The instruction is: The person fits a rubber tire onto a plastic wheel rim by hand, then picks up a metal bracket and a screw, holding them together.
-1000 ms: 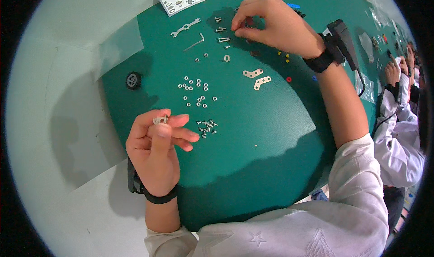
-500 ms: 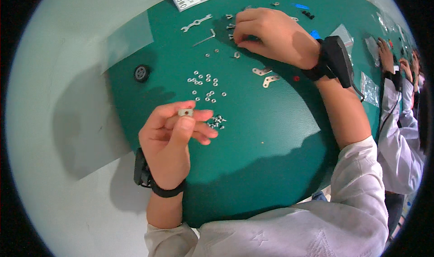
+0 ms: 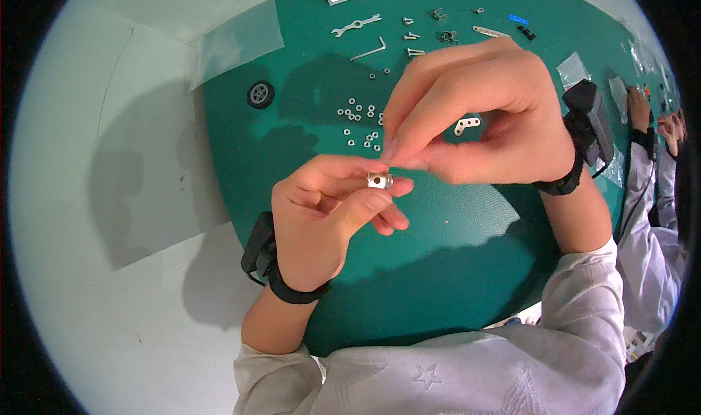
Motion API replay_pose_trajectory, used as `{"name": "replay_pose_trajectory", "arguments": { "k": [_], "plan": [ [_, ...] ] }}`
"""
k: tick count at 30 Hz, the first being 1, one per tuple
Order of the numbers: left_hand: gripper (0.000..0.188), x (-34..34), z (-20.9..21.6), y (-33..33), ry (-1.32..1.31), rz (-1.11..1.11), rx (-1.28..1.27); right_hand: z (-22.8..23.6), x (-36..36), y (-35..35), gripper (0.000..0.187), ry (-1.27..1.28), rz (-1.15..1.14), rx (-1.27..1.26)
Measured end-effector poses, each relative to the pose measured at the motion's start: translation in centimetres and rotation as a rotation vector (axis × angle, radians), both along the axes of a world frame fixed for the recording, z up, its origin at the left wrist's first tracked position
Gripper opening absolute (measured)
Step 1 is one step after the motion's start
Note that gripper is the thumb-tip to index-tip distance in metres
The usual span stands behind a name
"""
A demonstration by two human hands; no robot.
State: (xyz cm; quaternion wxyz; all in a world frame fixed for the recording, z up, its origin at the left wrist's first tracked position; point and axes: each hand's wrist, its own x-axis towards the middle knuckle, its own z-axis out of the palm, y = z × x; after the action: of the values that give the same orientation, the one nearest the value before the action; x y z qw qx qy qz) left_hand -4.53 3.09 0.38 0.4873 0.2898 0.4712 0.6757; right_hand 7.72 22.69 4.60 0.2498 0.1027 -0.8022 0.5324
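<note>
honestly, left hand (image 3: pixel 310 214) pinches a metal bracket (image 3: pixel 377 181), likely light, stiff, best edge-held; right hand (image 3: pixel 496 108) fingertips together, contents unclear.

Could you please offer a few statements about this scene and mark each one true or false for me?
1. The left hand holds a small metal piece between thumb and fingers. True.
2. The black wheel is to the left of the loose nuts. True.
3. The right hand is gripping the wheel. False: its fingertips are close together beside the metal piece.
4. The silver wrench lies across the hex key. False: the two lie apart.
5. A black strap is on each wrist. True.
</note>
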Motion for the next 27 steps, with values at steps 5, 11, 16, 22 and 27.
{"name": "replay_pose_trajectory", "arguments": {
  "k": [5,11,16,22,27],
  "plan": [
    [0.023,-0.1,0.0,-0.2,-0.064,-0.025,0.072,0.2,-0.1,-1.3,0.012,-0.016,0.007,-0.010],
    [0.018,0.0,-0.9,0.2,-0.085,0.016,0.066,0.6,0.2,-1.3,0.011,-0.188,-0.045,-0.013],
    [0.016,-0.1,-0.7,-0.3,-0.128,-0.016,0.022,1.0,0.4,-1.8,0.010,-0.274,-0.066,-0.110],
    [0.010,0.0,-0.1,0.0,-0.133,-0.030,-0.068,1.2,0.5,-1.8,0.009,-0.377,-0.102,-0.204],
    [0.015,-0.4,0.0,0.2,-0.222,-0.084,-0.104,1.8,0.4,-1.5,0.011,-0.503,-0.128,-0.253]
  ]
}}
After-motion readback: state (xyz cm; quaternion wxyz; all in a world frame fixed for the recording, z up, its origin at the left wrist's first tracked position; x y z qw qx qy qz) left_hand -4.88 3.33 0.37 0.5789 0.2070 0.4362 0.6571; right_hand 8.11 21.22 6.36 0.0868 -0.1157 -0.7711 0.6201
